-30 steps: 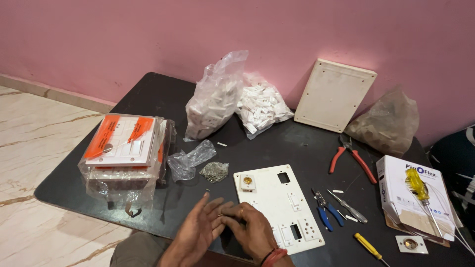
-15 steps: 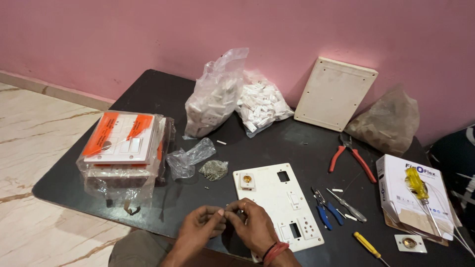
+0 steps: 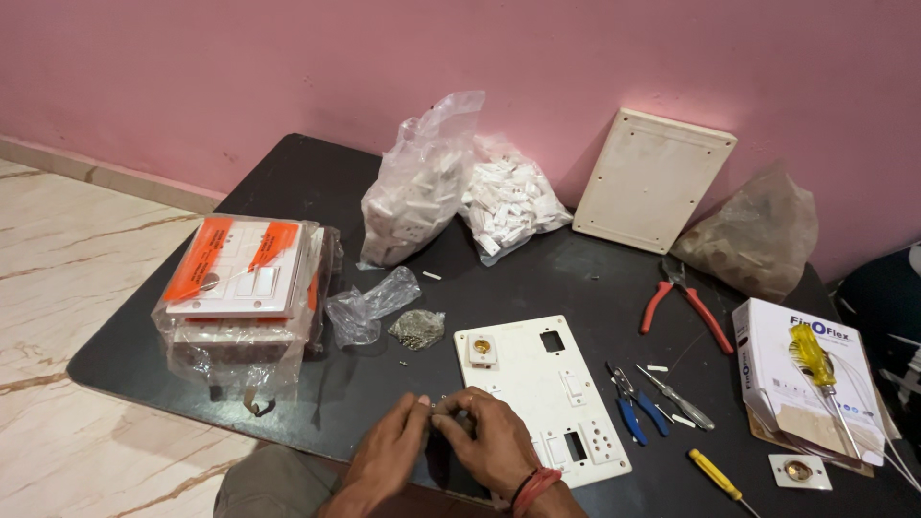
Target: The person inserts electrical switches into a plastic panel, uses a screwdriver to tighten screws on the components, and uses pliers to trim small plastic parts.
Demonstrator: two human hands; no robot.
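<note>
My left hand (image 3: pixel 391 447) and my right hand (image 3: pixel 487 439) meet at the table's near edge, fingertips pinched together on a small part that is too small to make out. They hover at the near-left corner of a white switch plate (image 3: pixel 537 374) with cut-outs, fitted sockets and a brass-centred holder. A red band sits on my right wrist. Just beyond my hands lie a small bag of screws (image 3: pixel 417 328) and a crumpled clear bag (image 3: pixel 369 305).
On the black table (image 3: pixel 288 182): wrapped stack of switch plates (image 3: pixel 240 288) left, two bags of white parts (image 3: pixel 451 192), white board (image 3: pixel 654 180) on the pink wall, brownish bag (image 3: pixel 753 235), red pliers (image 3: pixel 683 302), blue pliers (image 3: pixel 633 403), yellow screwdrivers (image 3: pixel 715 473), white box (image 3: pixel 801 379).
My left hand, open with fingers spread a second ago, has closed in and now pinches the small part together with my right hand. The view has shifted slightly.
</note>
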